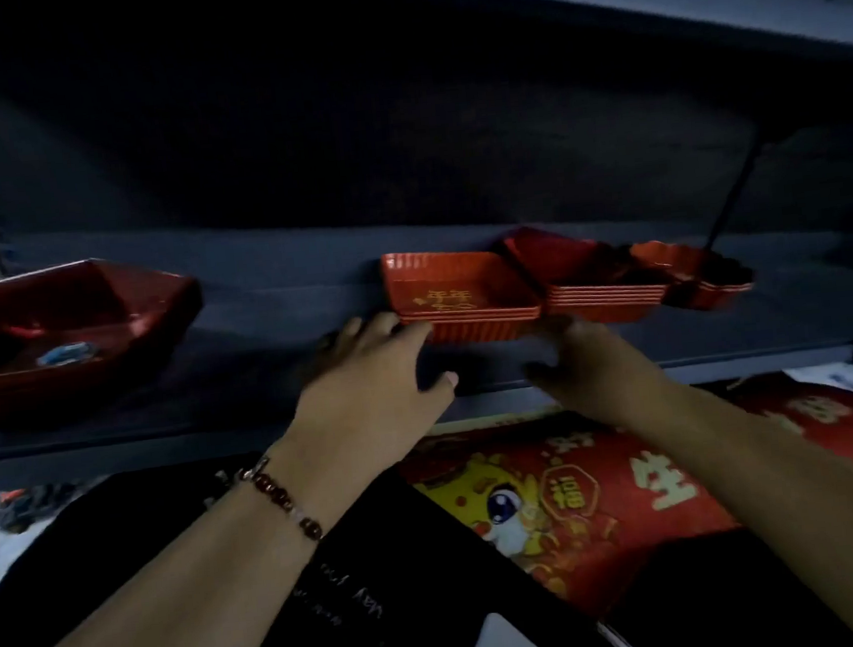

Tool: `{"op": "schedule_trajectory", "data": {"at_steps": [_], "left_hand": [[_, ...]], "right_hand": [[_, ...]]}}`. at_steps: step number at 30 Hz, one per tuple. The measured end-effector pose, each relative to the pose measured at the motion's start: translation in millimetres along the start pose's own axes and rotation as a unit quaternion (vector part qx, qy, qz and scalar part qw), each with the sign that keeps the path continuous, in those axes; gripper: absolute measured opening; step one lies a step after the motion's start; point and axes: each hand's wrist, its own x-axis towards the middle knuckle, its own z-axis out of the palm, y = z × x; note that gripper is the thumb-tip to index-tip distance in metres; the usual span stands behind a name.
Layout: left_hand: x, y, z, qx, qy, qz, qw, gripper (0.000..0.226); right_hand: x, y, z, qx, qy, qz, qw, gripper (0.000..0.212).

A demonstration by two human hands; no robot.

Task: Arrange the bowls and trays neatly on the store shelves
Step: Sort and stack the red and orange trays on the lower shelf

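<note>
Dim grey shelf (268, 306) carries three stacks of red trays in a row at centre-right, plus one big dark-red bowl (68, 323) at left, well apart. Left stack (457, 289) shows gold characters on its inner face, too blurred to read; middle stack (596, 277) and right stack (693, 274) plain as far as visible. Left hand (372, 379), fingers straight and spread, touches the left stack's near-left corner. Right hand (592, 360) sits under the seam of left and middle stacks; fingertips hidden, grip cannot be told. Beaded bracelet (279, 496) on left wrist. Below the shelf, a red packet (584, 495) with cartoon figure and large pale characters, one reading 生.
</note>
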Motion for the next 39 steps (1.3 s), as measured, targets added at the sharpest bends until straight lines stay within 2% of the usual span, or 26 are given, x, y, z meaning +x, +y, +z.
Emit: {"op": "schedule_trajectory", "data": {"at_steps": [4, 6, 12, 14, 18, 22, 24, 27, 31, 33, 36, 39], "left_hand": [[31.7, 53.2, 30.2, -0.041, 0.001, 0.031, 0.999, 0.047], [41.5, 70.1, 48.7, -0.046, -0.002, 0.037, 0.998, 0.051], [65.2, 84.7, 85.6, -0.064, -0.024, 0.016, 0.998, 0.059], [69.8, 80.8, 92.1, -0.062, -0.018, 0.017, 0.998, 0.058], [74.8, 69.6, 99.2, -0.060, -0.001, 0.015, 0.998, 0.052], [68.4, 54.5, 105.6, -0.077, -0.008, 0.010, 0.997, 0.047], [61.5, 46.6, 105.6, -0.080, -0.010, 0.006, 0.997, 0.046], [54.4, 36.5, 98.1, -0.087, -0.012, -0.013, 0.996, 0.044], [41.0, 35.6, 75.7, -0.147, 0.002, -0.038, 0.988, 0.044], [31.4, 33.7, 64.4, -0.264, -0.018, -0.116, 0.957, 0.044], [20.9, 29.3, 54.5, -0.458, -0.042, -0.225, 0.859, 0.048], [5.9, 26.9, 45.6, -0.570, -0.057, -0.302, 0.762, 0.026]], "right_hand": [[9.9, 58.4, -13.4, 0.026, 0.100, 0.077, 0.992, 0.052], [17.0, 81.0, -8.5, 0.018, 0.124, 0.079, 0.989, 0.056], [57.6, 123.2, -21.3, 0.022, 0.183, 0.068, 0.980, 0.039], [76.2, 130.4, -24.3, 0.011, 0.181, 0.061, 0.982, 0.037], [115.7, 135.6, -18.6, -0.020, 0.081, 0.086, 0.993, 0.025], [124.9, 133.9, -15.4, -0.056, 0.117, 0.113, 0.985, 0.019], [112.5, 128.3, -18.7, -0.042, 0.154, 0.082, 0.984, 0.023], [83.8, 117.2, -21.4, -0.044, 0.218, -0.019, 0.975, 0.023], [30.2, 92.7, -12.8, -0.023, 0.210, -0.082, 0.974, 0.025], [-1.1, 75.2, -3.6, -0.018, 0.194, -0.119, 0.974, 0.026], [-35.8, 52.1, 15.0, 0.021, 0.175, -0.134, 0.975, 0.023], [-66.5, 24.6, 31.0, 0.057, 0.186, -0.108, 0.975, 0.026]]}}
